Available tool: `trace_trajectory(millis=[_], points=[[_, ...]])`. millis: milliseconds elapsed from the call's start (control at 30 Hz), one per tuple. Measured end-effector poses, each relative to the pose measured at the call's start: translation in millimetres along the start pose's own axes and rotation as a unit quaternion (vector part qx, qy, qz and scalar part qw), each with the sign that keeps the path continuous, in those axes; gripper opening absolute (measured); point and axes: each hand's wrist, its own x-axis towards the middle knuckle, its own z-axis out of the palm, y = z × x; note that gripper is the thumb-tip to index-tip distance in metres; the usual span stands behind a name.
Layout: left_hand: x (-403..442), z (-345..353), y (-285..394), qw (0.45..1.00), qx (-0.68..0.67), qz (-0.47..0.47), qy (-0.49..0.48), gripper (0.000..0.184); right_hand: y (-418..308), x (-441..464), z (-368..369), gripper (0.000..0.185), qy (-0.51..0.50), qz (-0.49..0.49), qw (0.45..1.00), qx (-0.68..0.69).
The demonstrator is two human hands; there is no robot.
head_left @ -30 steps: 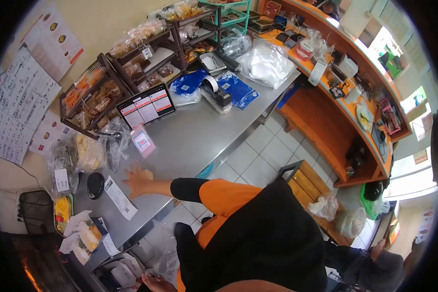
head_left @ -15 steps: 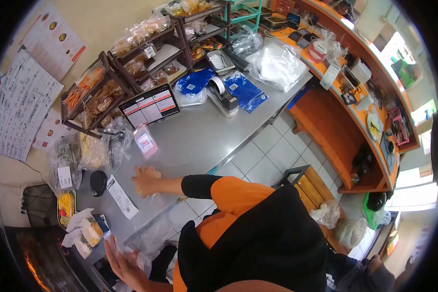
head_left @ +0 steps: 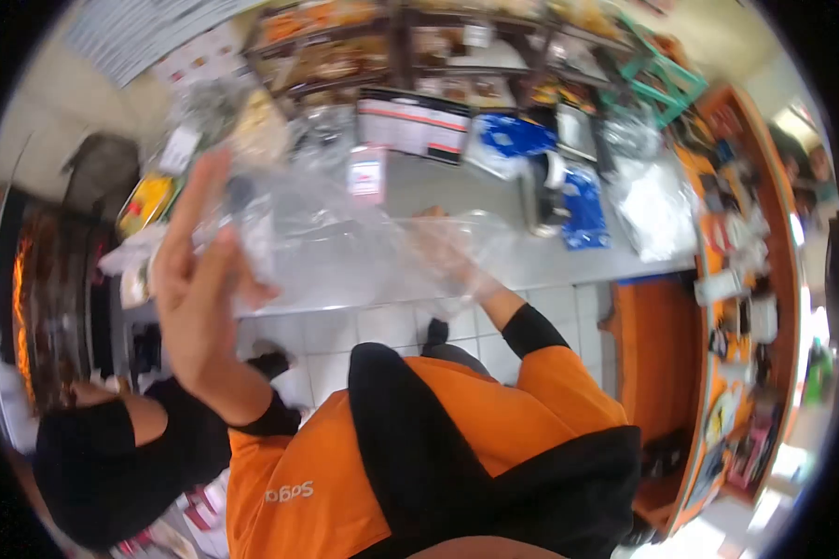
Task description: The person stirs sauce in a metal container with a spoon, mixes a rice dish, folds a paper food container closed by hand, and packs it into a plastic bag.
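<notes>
A clear plastic bag (head_left: 336, 228) is stretched in the air across my front, above the table's near edge. Its left end is gathered at the fingers of my left hand (head_left: 200, 298), which is raised close to the camera and seems to grip it. My right hand (head_left: 443, 252) shows through the right end of the bag, over the table. Blur and plastic hide how its fingers lie, and I cannot tell whether it is inside the bag or behind it. Beyond the bag, a pink card stand (head_left: 366, 175) stands before a tablet (head_left: 414, 124).
On the metal table (head_left: 522, 265) lie blue packets (head_left: 584, 210), a tape dispenser (head_left: 543, 200) and white plastic bags (head_left: 655, 205). Racks of packaged food (head_left: 345, 47) line the back. A person in black (head_left: 130, 456) is close at my left. An orange counter (head_left: 667, 373) stands right.
The view has turned and I stand squarer to the table. My left hand has risen, and the clear bag is now spread between my hands. My right hand has left the tabletop.
</notes>
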Motion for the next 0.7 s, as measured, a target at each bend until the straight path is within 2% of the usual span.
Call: trace_trajectory(millis=[100,167,233,267,333,367,500,567,633,700], points=[[-0.9,8.3,-32.5,0.999,-0.016,-0.029,-0.005,0.053,17.0,-26.4,-20.7,0.055,0.028,0.235,0.962,-0.137],[-4.5,16.1,-51.1,0.998,-0.030,-0.056,-0.020,0.055,15.5,-44.1,-57.7,0.063,0.055,0.340,0.922,-0.180],[-7.9,28.8,-63.8,0.994,-0.057,-0.080,-0.051,0.059,-29.3,-44.4,-124.6,0.067,-0.017,0.380,0.915,-0.133],[-10.8,36.2,-70.4,0.987,-0.097,-0.114,-0.058,0.060,-30.6,-51.2,-144.3,0.067,-0.005,0.394,0.910,-0.131],[-11.9,52.0,-81.2,0.977,-0.135,-0.147,-0.071,0.061,-27.2,-56.8,-183.3,0.071,0.032,0.379,0.925,-0.027],[-12.9,59.9,-85.2,0.974,-0.151,-0.156,-0.069,0.061,-35.2,-56.6,-207.2,0.071,0.038,0.383,0.923,-0.027],[-9.0,87.5,-93.3,0.967,-0.163,-0.181,-0.072,0.062,-79.6,-44.4,-288.6,0.069,0.104,0.242,0.951,-0.159],[-2.0,96.1,-98.1,0.967,-0.165,-0.178,-0.083,0.061,-118.8,-29.4,-320.6,0.070,0.054,0.164,0.973,-0.155],[4.8,100.1,-98.4,0.966,-0.168,-0.175,-0.089,0.061,-151.7,-13.4,-329.7,0.075,-0.024,0.020,0.990,-0.139],[11.5,98.7,-93.0,0.957,-0.166,-0.184,-0.153,0.060,-189.9,3.4,-318.6,0.082,-0.150,-0.047,0.984,-0.085]])
